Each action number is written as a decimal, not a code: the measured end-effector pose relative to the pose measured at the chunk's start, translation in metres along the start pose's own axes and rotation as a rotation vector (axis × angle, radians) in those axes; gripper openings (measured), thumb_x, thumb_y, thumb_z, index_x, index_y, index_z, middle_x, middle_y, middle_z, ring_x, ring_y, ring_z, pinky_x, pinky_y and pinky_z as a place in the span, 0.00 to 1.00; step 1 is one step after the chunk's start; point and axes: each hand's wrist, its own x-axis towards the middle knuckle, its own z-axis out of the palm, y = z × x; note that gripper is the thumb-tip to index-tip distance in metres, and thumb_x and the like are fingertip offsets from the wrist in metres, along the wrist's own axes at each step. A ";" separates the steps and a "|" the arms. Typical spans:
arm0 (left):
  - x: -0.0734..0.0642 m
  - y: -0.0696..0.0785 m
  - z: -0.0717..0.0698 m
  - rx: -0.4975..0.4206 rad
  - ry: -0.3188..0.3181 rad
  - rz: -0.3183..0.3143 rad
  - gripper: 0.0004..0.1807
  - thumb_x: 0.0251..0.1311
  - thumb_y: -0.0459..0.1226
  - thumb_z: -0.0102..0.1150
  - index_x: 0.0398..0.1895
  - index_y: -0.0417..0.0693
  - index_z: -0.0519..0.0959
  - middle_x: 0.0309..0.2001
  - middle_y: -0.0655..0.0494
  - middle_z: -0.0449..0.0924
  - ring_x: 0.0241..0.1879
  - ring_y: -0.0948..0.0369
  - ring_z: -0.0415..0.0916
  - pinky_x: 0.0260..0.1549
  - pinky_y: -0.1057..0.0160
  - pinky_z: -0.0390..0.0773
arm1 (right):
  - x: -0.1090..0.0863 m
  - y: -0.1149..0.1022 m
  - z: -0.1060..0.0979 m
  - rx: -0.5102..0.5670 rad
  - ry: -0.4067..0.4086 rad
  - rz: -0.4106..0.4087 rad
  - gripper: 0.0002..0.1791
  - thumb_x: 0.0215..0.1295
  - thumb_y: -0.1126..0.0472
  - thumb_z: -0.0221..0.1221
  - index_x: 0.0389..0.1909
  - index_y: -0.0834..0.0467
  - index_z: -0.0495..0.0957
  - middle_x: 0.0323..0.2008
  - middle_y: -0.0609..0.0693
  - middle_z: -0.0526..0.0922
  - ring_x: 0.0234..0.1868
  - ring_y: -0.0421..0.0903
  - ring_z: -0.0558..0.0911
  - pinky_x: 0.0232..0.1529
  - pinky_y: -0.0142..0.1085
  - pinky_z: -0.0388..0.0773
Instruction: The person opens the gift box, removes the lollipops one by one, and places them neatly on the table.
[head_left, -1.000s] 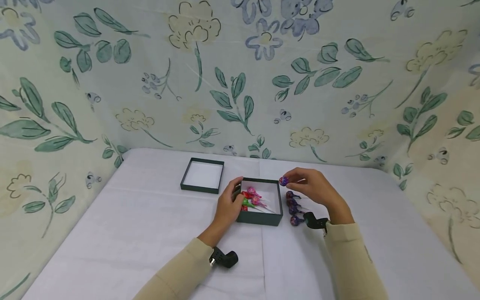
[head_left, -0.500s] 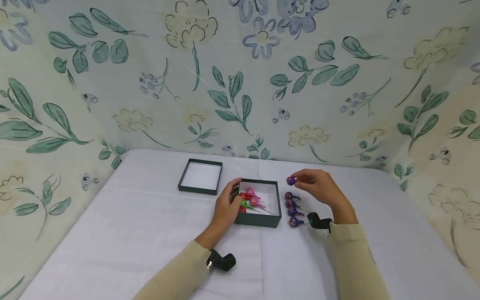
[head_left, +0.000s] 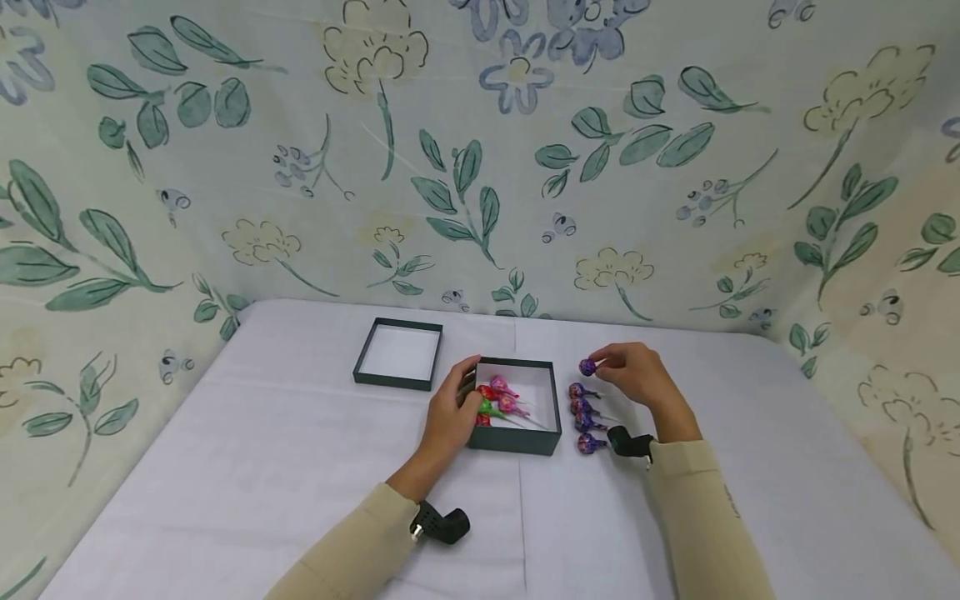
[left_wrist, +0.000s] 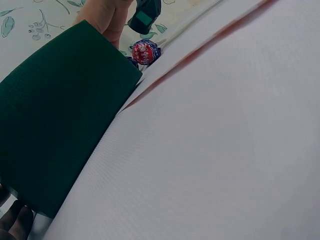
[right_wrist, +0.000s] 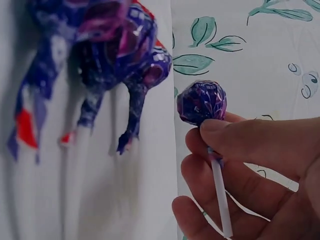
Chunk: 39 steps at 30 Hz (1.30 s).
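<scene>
A purple-wrapped lollipop (right_wrist: pixel 202 102) is pinched just under its head between the thumb and fingers of my right hand (head_left: pixel 636 373), its white stick pointing down across the palm. In the head view this hand is beyond a column of several purple lollipops (head_left: pixel 585 423) lying on the table. My left hand (head_left: pixel 452 408) grips the left wall of a dark green box (head_left: pixel 517 440), thumb over the rim. Inside the box, pink, red and green lollipops (head_left: pixel 504 400) lie toward its left side. The left wrist view shows the box's green side (left_wrist: pixel 65 115) up close.
The dark green box lid (head_left: pixel 397 383) lies to the left behind the box, its white inside facing up. A white cloth (head_left: pixel 300 467) covers the table. Behind it hangs a floral curtain (head_left: pixel 465 125). A black wrist camera (head_left: pixel 628 443) overlaps the sticks of the purple lollipops.
My right hand has moved the pinched lollipop rightward, from the box's far right corner to beyond the purple column. My left hand keeps its grip on the box.
</scene>
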 end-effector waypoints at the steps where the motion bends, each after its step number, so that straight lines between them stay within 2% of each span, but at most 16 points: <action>1: 0.000 0.000 0.000 -0.002 0.003 0.001 0.27 0.62 0.25 0.44 0.66 0.40 0.66 0.65 0.40 0.67 0.64 0.43 0.66 0.62 0.45 0.65 | 0.001 0.000 0.001 -0.003 -0.008 0.001 0.14 0.64 0.63 0.58 0.51 0.58 0.82 0.46 0.60 0.83 0.47 0.58 0.80 0.45 0.52 0.78; 5: 0.002 -0.002 0.000 0.002 0.005 -0.002 0.27 0.63 0.25 0.44 0.66 0.39 0.66 0.66 0.41 0.67 0.64 0.44 0.66 0.62 0.46 0.65 | 0.004 0.001 0.004 -0.022 -0.033 -0.001 0.14 0.65 0.64 0.58 0.49 0.58 0.82 0.45 0.61 0.83 0.46 0.58 0.80 0.44 0.52 0.78; 12: 0.013 -0.042 0.004 0.031 0.002 0.000 0.28 0.63 0.29 0.47 0.68 0.51 0.67 0.66 0.54 0.68 0.64 0.54 0.67 0.62 0.52 0.67 | 0.007 0.005 0.009 -0.043 -0.029 0.017 0.12 0.63 0.66 0.57 0.46 0.60 0.83 0.45 0.61 0.83 0.46 0.57 0.80 0.46 0.52 0.77; 21: 0.013 -0.042 0.005 0.042 0.000 -0.010 0.29 0.62 0.30 0.46 0.68 0.51 0.66 0.67 0.55 0.67 0.65 0.54 0.67 0.62 0.52 0.68 | 0.006 0.009 0.011 -0.073 -0.019 0.014 0.12 0.61 0.67 0.59 0.45 0.64 0.83 0.43 0.61 0.84 0.44 0.57 0.80 0.44 0.50 0.78; 29: 0.015 -0.041 0.005 0.033 0.005 -0.013 0.28 0.63 0.29 0.46 0.68 0.51 0.66 0.66 0.55 0.68 0.64 0.55 0.67 0.62 0.52 0.67 | 0.009 0.007 0.010 -0.105 -0.012 0.028 0.11 0.61 0.68 0.58 0.42 0.62 0.84 0.41 0.60 0.83 0.39 0.54 0.78 0.39 0.46 0.77; 39: 0.017 -0.042 0.006 0.040 0.000 -0.019 0.28 0.63 0.30 0.46 0.68 0.52 0.66 0.66 0.56 0.67 0.64 0.56 0.67 0.62 0.54 0.68 | 0.014 0.004 0.014 -0.085 -0.044 0.046 0.10 0.63 0.66 0.59 0.44 0.60 0.83 0.42 0.60 0.83 0.42 0.55 0.78 0.45 0.50 0.78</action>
